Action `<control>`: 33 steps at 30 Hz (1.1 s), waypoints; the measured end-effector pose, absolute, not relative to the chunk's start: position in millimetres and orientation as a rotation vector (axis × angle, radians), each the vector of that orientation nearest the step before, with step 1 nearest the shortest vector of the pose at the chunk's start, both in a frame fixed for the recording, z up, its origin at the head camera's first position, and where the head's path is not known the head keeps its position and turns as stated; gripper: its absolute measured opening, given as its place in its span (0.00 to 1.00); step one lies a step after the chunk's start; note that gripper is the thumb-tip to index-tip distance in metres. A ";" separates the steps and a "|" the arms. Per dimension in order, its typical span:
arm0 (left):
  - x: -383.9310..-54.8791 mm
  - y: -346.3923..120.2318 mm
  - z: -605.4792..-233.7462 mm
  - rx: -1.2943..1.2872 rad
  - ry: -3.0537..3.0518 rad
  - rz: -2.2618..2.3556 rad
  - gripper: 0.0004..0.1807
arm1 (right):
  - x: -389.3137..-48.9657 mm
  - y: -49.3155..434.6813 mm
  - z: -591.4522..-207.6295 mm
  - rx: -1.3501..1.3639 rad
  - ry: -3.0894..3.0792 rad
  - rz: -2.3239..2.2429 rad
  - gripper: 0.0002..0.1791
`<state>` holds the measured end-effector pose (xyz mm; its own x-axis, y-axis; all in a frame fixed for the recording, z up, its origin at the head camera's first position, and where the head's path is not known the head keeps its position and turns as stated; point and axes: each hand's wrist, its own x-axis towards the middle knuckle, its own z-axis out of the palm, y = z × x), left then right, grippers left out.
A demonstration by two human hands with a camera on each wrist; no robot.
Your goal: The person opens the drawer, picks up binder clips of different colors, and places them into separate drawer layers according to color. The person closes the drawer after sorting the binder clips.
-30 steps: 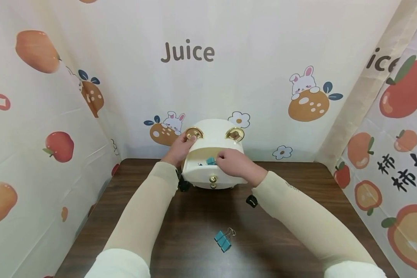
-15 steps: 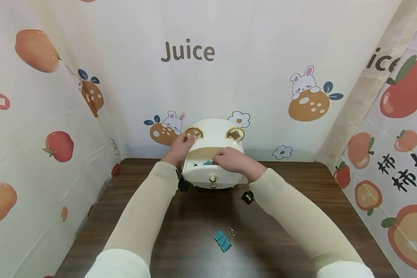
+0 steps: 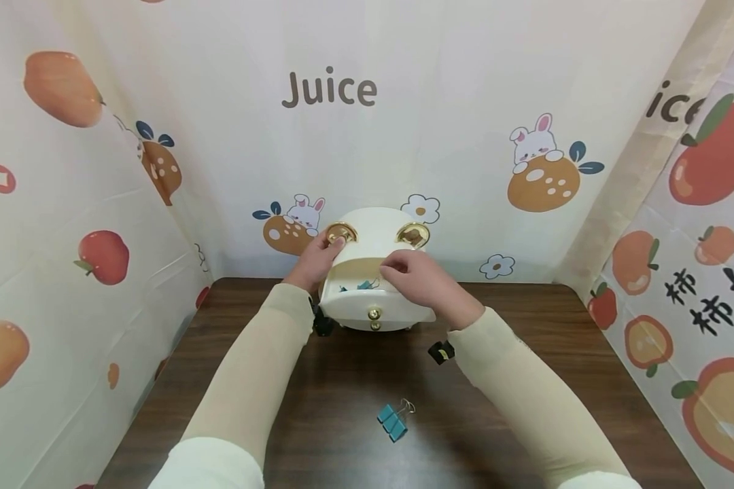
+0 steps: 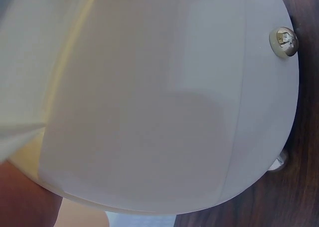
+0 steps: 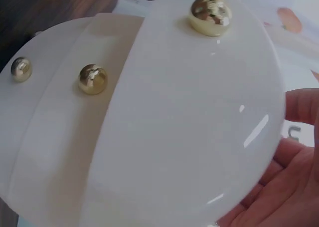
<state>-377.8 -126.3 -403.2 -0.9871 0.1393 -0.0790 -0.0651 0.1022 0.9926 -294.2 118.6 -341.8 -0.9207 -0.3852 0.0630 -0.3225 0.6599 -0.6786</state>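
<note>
My left hand (image 3: 313, 263) grips the left side of a small white drawer box (image 3: 376, 227), with the thumb by its round gold trim (image 3: 341, 234). The box's top drawer (image 3: 351, 303) is pulled out. Inside lie teal binder clips (image 3: 364, 285), partly hidden by the drawer front. Over the drawer's right side hovers my right hand (image 3: 418, 277). In the right wrist view, that hand (image 5: 294, 182) is beside the drawer front (image 5: 189, 117), thumb apart from loosely bent fingers, and I see nothing between them. The left wrist view shows mostly the white box front (image 4: 139, 97).
Teal binder clip parts (image 3: 393, 422) with wire handles lie on the dark wood table (image 3: 318, 428) in front of the box; whether one or two clips, I cannot tell. Lower drawers carry gold knobs (image 5: 93, 79). A fruit-printed curtain (image 3: 465, 136) hangs behind and at both sides.
A teal clip beside my right fingers now lies lower in the drawer. The right hand dipped in, then lifted slightly and drew back to the right. My left hand has stayed put.
</note>
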 end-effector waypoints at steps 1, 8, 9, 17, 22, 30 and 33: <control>-377.9 -126.5 -403.1 0.077 2.217 2.005 0.29 | -292.4 120.7 -341.9 -0.592 2.774 -1.166 0.16; -376.4 -127.0 -401.0 0.077 2.203 2.021 0.28 | -271.9 129.9 -342.1 -0.693 2.740 -1.537 0.15; -376.1 -127.1 -400.8 0.073 2.202 2.022 0.28 | -268.4 129.5 -343.1 -0.742 2.741 -1.583 0.14; -375.3 -129.1 -400.0 0.048 2.214 2.011 0.28 | -234.2 123.6 -360.7 -1.103 2.647 -1.894 0.05; -374.6 -128.7 -397.6 0.038 2.218 2.019 0.28 | -222.7 126.7 -375.5 -1.248 2.597 -2.029 0.08; -373.1 -129.1 -397.2 0.056 2.209 1.972 0.30 | -209.0 134.6 -402.4 -1.394 2.600 -2.137 0.10; -372.4 -128.8 -397.7 0.047 2.215 1.961 0.30 | -204.5 133.6 -419.7 -1.405 2.585 -2.138 0.12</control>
<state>-372.4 -128.8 -397.7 -0.9829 0.1441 -0.1148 -0.0965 0.1280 0.9871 -204.5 133.6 -419.7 -0.5994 -0.2370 0.7645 -0.7954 0.0698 -0.6020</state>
